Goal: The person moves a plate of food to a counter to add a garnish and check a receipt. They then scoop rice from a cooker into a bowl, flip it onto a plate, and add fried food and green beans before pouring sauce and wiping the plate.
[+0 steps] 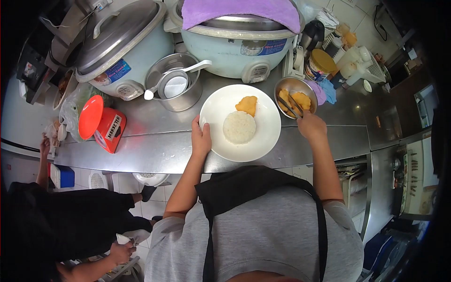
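Observation:
A white plate [218,141] lies on the steel counter before me, with a round mound of white rice [239,128] and one golden fried piece [247,105] behind the rice. My left hand [201,136] grips the plate's left rim, thumb on top. To the right of the plate, my right hand [312,127] is closed on a pair of dark tongs [292,106]. The tongs' arms reach into a steel bowl [280,85], among more golden fried pieces [301,100]. Whether the tips pinch a piece I cannot make out.
Two large rice cookers [230,51] stand at the back, one under a purple towel [242,11]. A steel pot [185,104] with a white-handled scoop and a red scale [112,134] sit leftward. Jars [320,63] fill the back right. Another person [70,221] works at my left.

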`<state>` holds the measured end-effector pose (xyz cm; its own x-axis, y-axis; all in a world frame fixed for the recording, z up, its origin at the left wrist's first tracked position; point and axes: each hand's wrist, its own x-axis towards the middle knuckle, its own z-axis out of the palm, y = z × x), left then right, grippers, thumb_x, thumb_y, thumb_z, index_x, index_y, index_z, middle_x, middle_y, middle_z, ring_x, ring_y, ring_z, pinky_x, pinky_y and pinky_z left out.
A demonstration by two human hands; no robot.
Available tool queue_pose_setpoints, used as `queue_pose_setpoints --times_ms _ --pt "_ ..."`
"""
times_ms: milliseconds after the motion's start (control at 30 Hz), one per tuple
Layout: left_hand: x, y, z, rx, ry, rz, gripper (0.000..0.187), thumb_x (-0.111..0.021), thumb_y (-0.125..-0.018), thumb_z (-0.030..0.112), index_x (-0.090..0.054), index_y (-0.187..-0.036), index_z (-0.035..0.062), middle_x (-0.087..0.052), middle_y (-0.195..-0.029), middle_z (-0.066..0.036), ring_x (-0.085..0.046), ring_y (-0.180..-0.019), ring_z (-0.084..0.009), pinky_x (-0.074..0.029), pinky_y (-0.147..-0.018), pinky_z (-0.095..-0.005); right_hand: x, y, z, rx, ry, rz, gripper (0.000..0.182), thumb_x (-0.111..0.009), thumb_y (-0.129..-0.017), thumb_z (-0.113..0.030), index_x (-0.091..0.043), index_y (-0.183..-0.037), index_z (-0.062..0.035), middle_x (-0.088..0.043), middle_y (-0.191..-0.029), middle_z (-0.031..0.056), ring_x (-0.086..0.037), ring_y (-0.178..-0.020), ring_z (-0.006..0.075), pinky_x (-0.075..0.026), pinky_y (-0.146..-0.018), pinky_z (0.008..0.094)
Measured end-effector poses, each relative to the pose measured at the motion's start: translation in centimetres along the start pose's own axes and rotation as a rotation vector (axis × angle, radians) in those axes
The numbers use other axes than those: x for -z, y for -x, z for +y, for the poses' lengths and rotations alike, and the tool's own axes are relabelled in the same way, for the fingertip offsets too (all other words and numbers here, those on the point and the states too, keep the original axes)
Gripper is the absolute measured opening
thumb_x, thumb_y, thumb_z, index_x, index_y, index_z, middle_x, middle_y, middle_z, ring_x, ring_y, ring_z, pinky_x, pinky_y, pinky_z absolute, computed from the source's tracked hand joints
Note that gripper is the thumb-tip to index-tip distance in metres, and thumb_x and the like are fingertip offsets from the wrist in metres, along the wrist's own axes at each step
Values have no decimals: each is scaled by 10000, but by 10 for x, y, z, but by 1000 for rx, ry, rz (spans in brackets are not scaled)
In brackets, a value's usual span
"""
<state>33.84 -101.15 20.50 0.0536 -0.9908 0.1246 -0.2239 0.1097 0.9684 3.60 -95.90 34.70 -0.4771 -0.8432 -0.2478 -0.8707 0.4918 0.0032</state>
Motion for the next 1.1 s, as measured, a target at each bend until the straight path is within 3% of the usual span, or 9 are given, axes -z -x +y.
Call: queue_pose_setpoints --times_ms 200,300,400,500,633,767,933,1100 --pt "0 0 4 4 -4 11 422 -426 -813 96 -314 -1185 -68 -446 -1131 -241 -459 -1050 -292 -351 -890 -328 -1 1 7 71 -36 20 269 -448 -804 -221 -545 -989 -51 -592 -921 171 -560 -896 306 -428 -770 401" --pt "0 0 0 -15 4 16 425 -429 -810 98 -314 -1184 -69 -448 -1128 -241 -464 -1044 -296 -352 -889 -333 -26 -15 41 228 -91 246 272 -457 -807 -195 -539 -1016 -41 -605 -792 140 -603 -705 254 -468 -619 362" --pt "1 0 -4 -12 20 11 428 -433 -809 102 -315 -1183 -67 -450 -1125 -242 -469 -1038 -300 -356 -886 -337 -20 -17 62 30 -788 -60 279 -468 -809 -165 -527 -1051 -38 -546 -637 56 -514 -469 140 -415 -425 271" --pt "1 0 1 -11 13 10 429 -434 -808 103 -314 -1184 -66 -451 -1126 -241 -469 -1037 -301 -357 -885 -338 -1 -3 68 -23 -1083 -115 290 -464 -814 -140 -513 -1083 -45 -456 -573 -15 -374 -384 52 -311 -341 191" --pt "1 0 2 1 16 -4 429 -435 -809 97 -310 -1186 -64 -455 -1120 -236 -471 -1034 -298 -360 -881 -334 11 7 51 97 -1174 -230 296 -462 -830 -165 -497 -1102 -52 -469 -586 -14 -382 -395 46 -311 -346 179" --pt "2 1 7 -27 20 -16 383 -409 -824 71 -312 -1169 -64 -454 -1091 -182 -458 -1005 -217 -356 -872 -301 -2 7 -7 228 -1197 -453 313 -462 -832 -158 -470 -1122 -40 -481 -603 -10 -393 -407 51 -319 -350 183" --pt "1 0 -2 -26 51 -24 388 -404 -827 71 -303 -1176 -66 -454 -1090 -182 -458 -1006 -215 -360 -868 -300 -32 -11 -58 191 -1151 -653 340 -485 -819 -172 -463 -1132 -43 -488 -612 -6 -411 -438 60 -341 -367 210" --pt "3 0 3 -28 52 -30 392 -399 -831 73 -294 -1183 -64 -451 -1100 -184 -458 -1012 -216 -364 -865 -299 -30 -21 -42 128 -1053 -638 318 -473 -819 -220 -488 -1093 -59 -510 -626 -1 -431 -452 60 -365 -383 204"
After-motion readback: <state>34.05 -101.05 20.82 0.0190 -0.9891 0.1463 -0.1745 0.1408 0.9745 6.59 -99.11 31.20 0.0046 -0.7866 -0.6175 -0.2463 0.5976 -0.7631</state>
